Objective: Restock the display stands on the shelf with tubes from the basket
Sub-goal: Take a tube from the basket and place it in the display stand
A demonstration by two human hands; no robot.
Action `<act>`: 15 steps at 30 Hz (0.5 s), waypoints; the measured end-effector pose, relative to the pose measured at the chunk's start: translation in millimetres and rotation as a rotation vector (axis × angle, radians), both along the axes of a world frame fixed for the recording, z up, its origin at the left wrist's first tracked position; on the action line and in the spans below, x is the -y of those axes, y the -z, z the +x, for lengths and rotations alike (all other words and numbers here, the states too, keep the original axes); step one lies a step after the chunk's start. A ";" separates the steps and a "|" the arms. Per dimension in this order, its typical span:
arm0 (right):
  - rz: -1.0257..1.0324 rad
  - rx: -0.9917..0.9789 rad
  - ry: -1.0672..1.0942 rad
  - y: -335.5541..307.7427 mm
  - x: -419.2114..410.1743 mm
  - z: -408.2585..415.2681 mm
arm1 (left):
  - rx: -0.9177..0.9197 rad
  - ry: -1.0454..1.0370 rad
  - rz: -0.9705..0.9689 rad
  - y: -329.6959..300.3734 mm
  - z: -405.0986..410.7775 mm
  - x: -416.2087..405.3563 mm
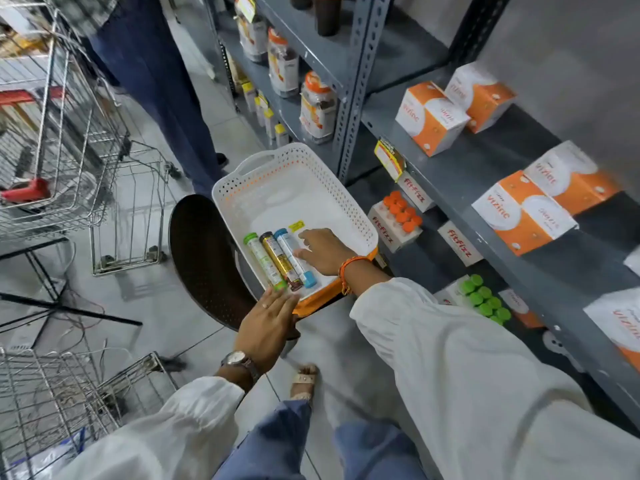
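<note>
Seemingly light, rigid and slick, three capped plastic tubes (278, 261) lie together in the white perforated basket (311, 168); right hand (323, 251) hovers loosely spread beside the blue-capped one, left hand (268, 327) flat, steadying the rim. Pinching mid-barrel looks best.

free: far half of white basket (277, 188) bare, centre frame | blocked: three tubes (277, 261) along its near-left wall | right: orange-capped stand (398, 220) full, shelf upright (356, 88) beside basket
</note>
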State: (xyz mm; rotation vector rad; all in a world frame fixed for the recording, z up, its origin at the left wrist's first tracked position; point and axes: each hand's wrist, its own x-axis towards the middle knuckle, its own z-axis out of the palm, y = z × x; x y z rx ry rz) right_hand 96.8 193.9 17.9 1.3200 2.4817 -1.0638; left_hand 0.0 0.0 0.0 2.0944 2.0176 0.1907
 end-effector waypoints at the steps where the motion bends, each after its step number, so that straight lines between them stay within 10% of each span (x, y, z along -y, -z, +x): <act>1: -0.004 -0.006 0.026 4.2 0.6 -5.8 | -0.012 0.018 0.015 2.0 -3.3 -2.5; 15: -0.011 0.100 0.132 32.4 1.6 -31.1 | -0.068 0.062 -0.064 3.3 -9.5 -15.2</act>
